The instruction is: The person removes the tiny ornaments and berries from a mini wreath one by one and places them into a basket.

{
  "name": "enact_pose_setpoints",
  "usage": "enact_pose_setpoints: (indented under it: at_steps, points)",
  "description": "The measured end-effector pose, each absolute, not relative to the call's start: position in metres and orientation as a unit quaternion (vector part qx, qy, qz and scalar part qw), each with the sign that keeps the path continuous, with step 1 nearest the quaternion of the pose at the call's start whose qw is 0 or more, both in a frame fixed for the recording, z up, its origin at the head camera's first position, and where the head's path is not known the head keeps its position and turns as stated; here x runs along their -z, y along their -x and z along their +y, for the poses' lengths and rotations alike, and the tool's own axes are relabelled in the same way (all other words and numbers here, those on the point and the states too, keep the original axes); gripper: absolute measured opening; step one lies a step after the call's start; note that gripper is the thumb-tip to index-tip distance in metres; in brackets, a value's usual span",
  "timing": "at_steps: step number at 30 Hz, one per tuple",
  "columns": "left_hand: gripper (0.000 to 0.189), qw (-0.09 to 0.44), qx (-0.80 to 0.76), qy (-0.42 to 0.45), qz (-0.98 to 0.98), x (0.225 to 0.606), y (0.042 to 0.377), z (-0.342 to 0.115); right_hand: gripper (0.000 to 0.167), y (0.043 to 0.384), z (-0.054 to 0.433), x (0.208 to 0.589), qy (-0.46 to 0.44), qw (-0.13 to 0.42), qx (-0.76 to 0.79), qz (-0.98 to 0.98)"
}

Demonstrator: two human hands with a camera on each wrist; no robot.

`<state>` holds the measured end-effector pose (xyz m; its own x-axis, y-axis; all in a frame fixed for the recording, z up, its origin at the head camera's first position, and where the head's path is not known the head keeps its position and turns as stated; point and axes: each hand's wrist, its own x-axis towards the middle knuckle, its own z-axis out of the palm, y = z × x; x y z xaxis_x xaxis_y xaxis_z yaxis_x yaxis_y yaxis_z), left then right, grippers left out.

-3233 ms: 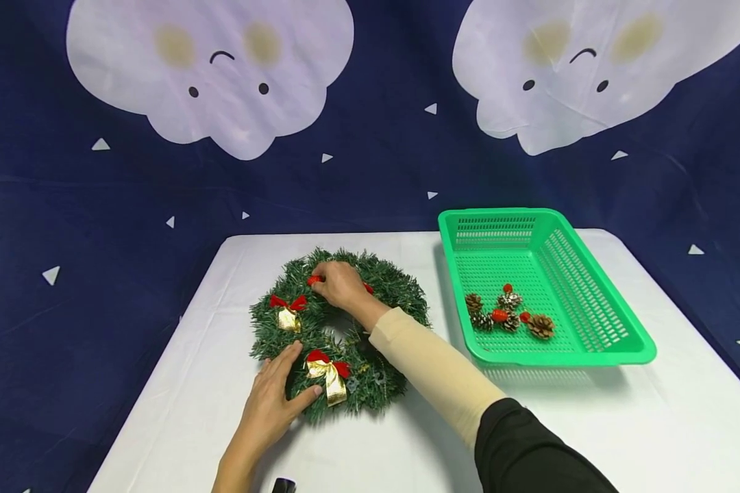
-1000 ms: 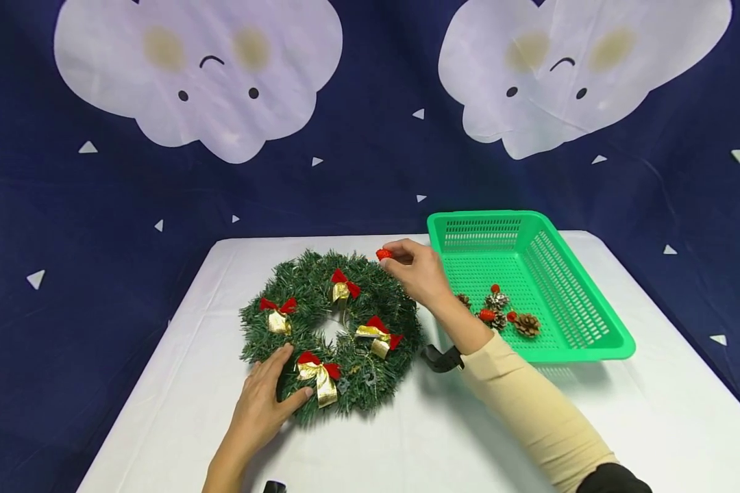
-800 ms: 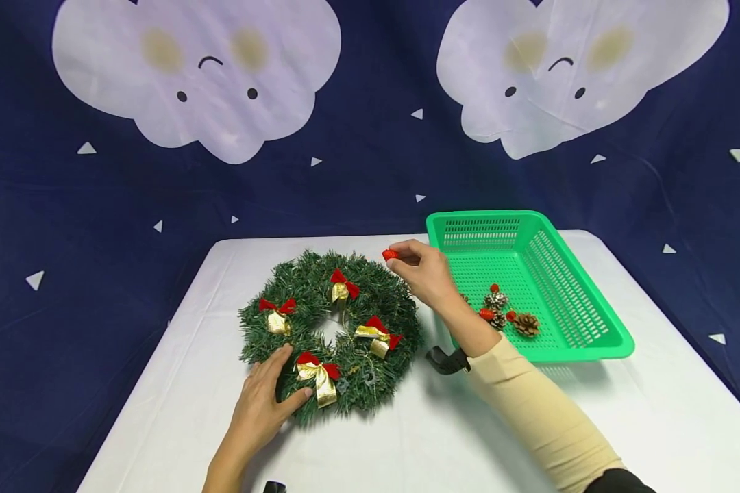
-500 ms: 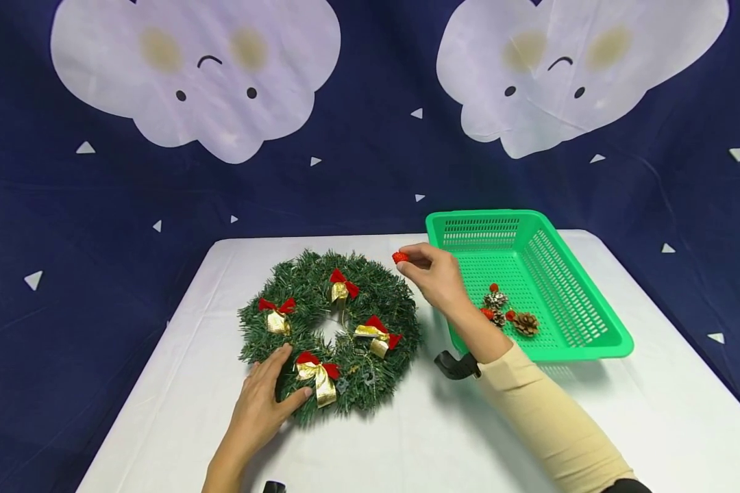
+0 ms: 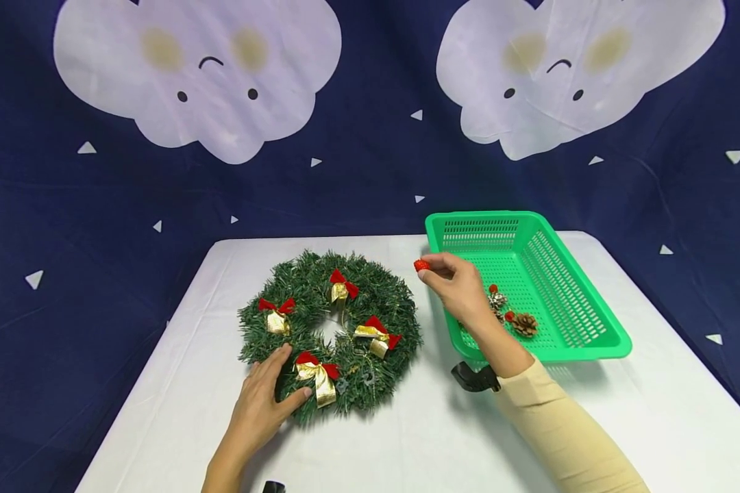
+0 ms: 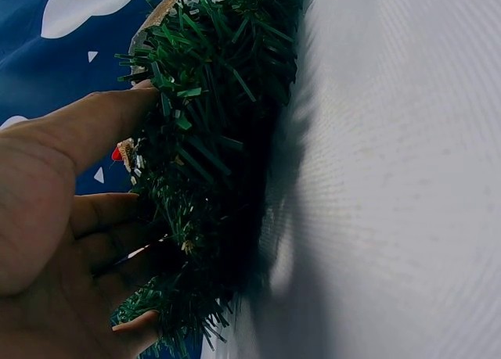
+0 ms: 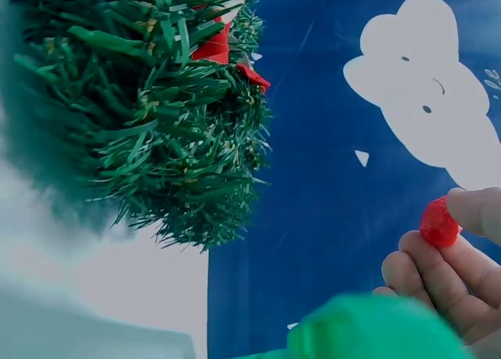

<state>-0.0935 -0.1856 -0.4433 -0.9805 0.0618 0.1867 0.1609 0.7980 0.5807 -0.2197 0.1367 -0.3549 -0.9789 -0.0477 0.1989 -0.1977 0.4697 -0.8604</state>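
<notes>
A green wreath (image 5: pixel 382 287) lies on the white table, with red-and-gold bows on its ring. My left hand (image 5: pixel 260 400) rests on its near left edge, thumb and fingers spread; in the left wrist view the fingers (image 6: pixel 109 234) touch the green tinsel. My right hand (image 5: pixel 459 284) pinches a small, bumpy red ornament (image 5: pixel 421 265) between thumb and fingertips, held up right of the wreath by the basket's left rim. The right wrist view shows the red ornament (image 7: pixel 440 222) at the fingertips. Its exact kind cannot be told.
A green plastic basket (image 5: pixel 567 352) stands on the right of the table. Inside are a brown pine cone (image 5: pixel 524 324), frosted pine cones (image 5: pixel 497 300) and small red ornaments, partly hidden by my right hand and forearm. A dark blue cloud-print cloth (image 5: pixel 376 185) hangs behind the table.
My right hand has moved from over the far part of the wreath rightward to the basket's left rim, carrying the red ornament. My left hand has stayed on the wreath.
</notes>
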Motion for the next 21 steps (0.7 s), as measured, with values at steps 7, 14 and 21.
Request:
enact_pose_setpoints:
  at_steps: [7,14,21]
  points:
    - [0.081,0.076,0.311,0.056,-0.946,0.443,0.094,-0.186,0.03,0.212,0.151,0.361,-0.065,0.092,-0.496,-0.861]
    - [0.081,0.074,0.312,0.055,-0.946,0.443,0.094,-0.186,0.031,0.207,0.164,0.367,-0.058,0.097,-0.486,-0.866]
    - [0.081,0.072,0.312,0.054,-0.946,0.443,0.094,-0.185,0.032,0.204,0.18,0.374,-0.05,0.075,-0.481,-0.872]
